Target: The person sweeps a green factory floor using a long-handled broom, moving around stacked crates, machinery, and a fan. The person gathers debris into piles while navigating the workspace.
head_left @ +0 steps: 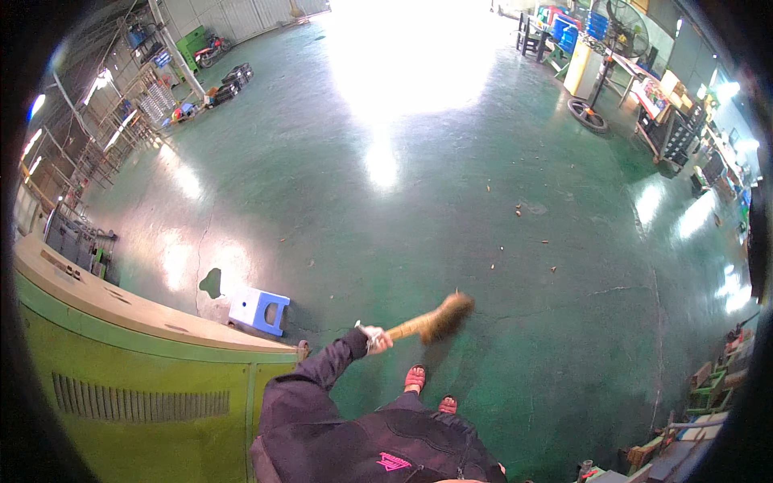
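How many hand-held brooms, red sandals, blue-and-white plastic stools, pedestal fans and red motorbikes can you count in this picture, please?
Hand-held broom: 1, in the left hand
Red sandals: 2, on the feet
Blue-and-white plastic stool: 1
Pedestal fan: 1
Red motorbike: 1
Total: 6

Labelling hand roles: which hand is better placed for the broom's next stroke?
Probably left: the left hand has its fingers closed around the broom, arm out in front, with the brush end pointing ahead and to the right. The right hand can't be clearly made out.
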Demonstrator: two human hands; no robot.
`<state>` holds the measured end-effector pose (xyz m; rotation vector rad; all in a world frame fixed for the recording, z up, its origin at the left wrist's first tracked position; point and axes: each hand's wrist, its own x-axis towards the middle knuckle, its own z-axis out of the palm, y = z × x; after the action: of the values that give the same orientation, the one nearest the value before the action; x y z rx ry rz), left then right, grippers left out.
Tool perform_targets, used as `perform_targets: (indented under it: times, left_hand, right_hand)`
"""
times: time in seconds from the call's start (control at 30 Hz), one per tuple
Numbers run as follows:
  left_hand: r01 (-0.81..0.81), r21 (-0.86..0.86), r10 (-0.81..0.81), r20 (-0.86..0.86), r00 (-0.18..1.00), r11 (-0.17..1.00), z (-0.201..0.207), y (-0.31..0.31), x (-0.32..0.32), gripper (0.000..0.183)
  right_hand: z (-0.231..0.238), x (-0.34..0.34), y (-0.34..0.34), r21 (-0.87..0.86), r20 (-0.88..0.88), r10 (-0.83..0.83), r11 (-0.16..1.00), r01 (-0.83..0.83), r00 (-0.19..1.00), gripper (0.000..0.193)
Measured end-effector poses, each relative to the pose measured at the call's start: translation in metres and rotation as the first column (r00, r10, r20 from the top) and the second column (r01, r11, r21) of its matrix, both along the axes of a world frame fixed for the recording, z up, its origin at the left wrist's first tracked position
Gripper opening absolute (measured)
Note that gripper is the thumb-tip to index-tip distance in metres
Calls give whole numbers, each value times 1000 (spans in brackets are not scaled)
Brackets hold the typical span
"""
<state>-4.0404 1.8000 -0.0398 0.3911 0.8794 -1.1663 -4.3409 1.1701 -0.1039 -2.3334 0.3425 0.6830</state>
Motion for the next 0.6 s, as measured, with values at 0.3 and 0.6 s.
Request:
perform_targets:
  times: [0.3, 0.6]
  left_hand:
    - [-299, 718, -281, 568, 774, 628, -12, -87, 29, 24]
    - [190, 277, -316, 541, 779, 942, 76, -174, 1, 40]
  right_hand:
    - [120, 53, 52, 314, -221, -551, 741, 594, 805, 20]
    - [156, 110, 95, 36, -423, -479, 840, 542, 770, 24]
